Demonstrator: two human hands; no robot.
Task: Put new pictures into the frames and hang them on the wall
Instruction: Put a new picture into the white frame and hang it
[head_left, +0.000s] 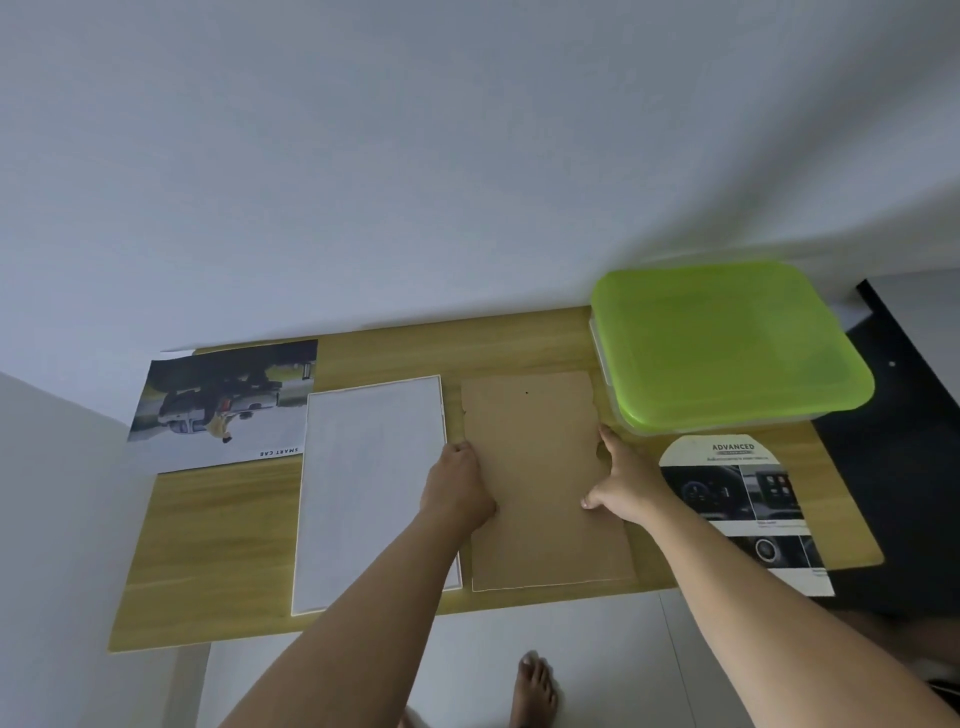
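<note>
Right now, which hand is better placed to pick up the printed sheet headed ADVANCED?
The right hand. It grips the right edge of the backing board, just beside the printed sheet; the left hand, on the opposite edge, would have to cross over.

One wide-angle head view looks forward and down, close over the tabletop (208, 545). It faces the pale wall (415, 156) behind it.
</note>
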